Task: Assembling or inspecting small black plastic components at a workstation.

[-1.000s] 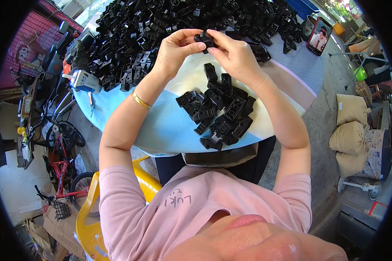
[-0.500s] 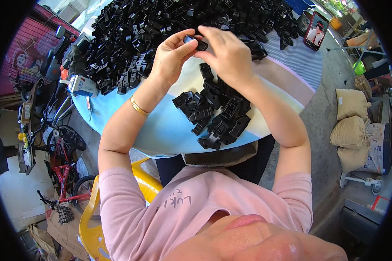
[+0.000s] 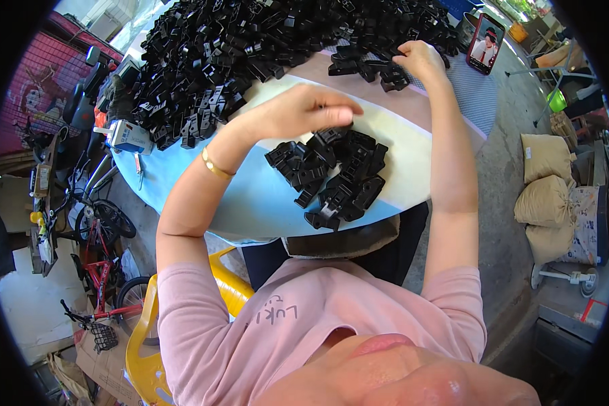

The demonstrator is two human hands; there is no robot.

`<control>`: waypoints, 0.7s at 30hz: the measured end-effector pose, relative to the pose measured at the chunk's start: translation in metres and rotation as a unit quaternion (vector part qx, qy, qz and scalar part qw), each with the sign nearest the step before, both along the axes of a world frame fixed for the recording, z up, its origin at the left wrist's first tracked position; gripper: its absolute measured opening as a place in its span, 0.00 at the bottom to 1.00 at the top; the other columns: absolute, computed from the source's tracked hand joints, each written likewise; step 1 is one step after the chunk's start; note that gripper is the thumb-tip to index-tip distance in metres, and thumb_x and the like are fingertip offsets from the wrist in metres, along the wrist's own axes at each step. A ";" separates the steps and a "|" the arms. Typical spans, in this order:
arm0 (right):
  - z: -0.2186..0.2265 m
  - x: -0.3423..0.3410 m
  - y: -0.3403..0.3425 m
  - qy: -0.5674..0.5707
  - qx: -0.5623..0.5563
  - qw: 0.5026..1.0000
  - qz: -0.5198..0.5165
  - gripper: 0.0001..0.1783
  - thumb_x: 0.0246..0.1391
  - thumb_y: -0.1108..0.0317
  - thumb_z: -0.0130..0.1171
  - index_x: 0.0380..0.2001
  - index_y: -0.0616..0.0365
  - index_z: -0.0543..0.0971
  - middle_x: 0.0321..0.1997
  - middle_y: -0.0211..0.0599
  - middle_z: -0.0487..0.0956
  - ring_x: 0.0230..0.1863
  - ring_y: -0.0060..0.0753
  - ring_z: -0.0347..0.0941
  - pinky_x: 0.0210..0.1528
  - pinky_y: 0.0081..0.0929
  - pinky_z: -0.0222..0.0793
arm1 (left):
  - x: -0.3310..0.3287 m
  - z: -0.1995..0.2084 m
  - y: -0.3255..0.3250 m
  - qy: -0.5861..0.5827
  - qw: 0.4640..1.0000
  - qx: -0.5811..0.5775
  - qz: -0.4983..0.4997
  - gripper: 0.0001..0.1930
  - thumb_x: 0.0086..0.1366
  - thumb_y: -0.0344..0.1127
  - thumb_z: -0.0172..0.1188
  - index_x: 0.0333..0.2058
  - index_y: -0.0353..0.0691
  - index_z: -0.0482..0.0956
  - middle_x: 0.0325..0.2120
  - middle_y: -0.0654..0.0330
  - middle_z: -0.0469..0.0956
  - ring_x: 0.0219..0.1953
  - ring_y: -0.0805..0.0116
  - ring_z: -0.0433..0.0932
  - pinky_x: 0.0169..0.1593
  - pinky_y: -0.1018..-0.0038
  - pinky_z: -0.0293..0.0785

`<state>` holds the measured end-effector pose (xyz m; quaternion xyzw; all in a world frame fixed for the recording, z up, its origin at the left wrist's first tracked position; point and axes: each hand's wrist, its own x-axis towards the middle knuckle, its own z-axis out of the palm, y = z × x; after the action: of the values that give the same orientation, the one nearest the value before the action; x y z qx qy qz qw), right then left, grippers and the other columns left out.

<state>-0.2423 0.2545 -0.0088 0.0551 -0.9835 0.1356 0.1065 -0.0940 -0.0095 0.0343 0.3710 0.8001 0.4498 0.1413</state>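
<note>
My left hand (image 3: 311, 114) hovers at the far edge of a small near pile of black plastic parts (image 3: 352, 169). Its thumb and fingers are apart, pointing right, and no part shows between them. Farther off to the right, my right hand (image 3: 424, 63) has its fingers bent in a pinch beside a loose cluster of black plastic parts (image 3: 394, 78). A dark part seems to be at those fingertips, though most of it blends into the parts behind. Both groups lie on a table (image 3: 240, 203) with a coloured cover.
A big heap of black parts (image 3: 210, 61) covers the table's far side. A phone (image 3: 485, 44) stands at the far right. At the left edge sit a small white-and-blue box (image 3: 130, 137) and a thin tool (image 3: 139, 164). A yellow chair (image 3: 142, 345) is beside me.
My hands have moved apart. The left came down toward the near pile, no longer showing the small black part held before. My right hand went right, to the loose cluster.
</note>
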 end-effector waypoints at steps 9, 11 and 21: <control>0.012 0.011 -0.014 0.016 -0.097 0.993 0.061 0.17 0.43 0.57 0.60 0.37 0.52 0.80 0.39 0.38 0.80 0.39 0.39 0.77 0.44 0.33 0.71 | -0.077 -0.052 0.024 0.204 0.924 -0.097 0.309 0.17 0.54 0.39 0.62 0.41 0.38 0.77 0.32 0.55 0.78 0.33 0.65 0.77 0.40 0.74 0.73; 0.012 0.014 -0.019 0.050 -0.179 0.974 0.127 0.17 0.42 0.59 0.61 0.36 0.54 0.79 0.38 0.39 0.80 0.38 0.37 0.77 0.43 0.31 0.71 | -0.078 -0.052 0.026 0.227 0.915 -0.122 0.312 0.16 0.52 0.39 0.64 0.38 0.37 0.76 0.32 0.54 0.78 0.32 0.64 0.77 0.40 0.72 0.74; 0.024 0.074 -0.090 0.008 -0.409 0.866 0.288 0.15 0.40 0.73 0.69 0.26 0.61 0.70 0.28 0.29 0.76 0.29 0.15 0.72 0.32 0.12 0.69 | -0.046 -0.030 -0.001 -0.240 0.872 0.293 0.311 0.15 0.61 0.29 0.53 0.45 0.28 0.65 0.28 0.53 0.77 0.23 0.70 0.78 0.27 0.79 0.75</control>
<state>-0.1686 0.1644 0.0152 0.2882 -0.7795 0.5500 0.0832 -0.1396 -0.0105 0.0042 0.0080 0.6472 0.7593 0.0668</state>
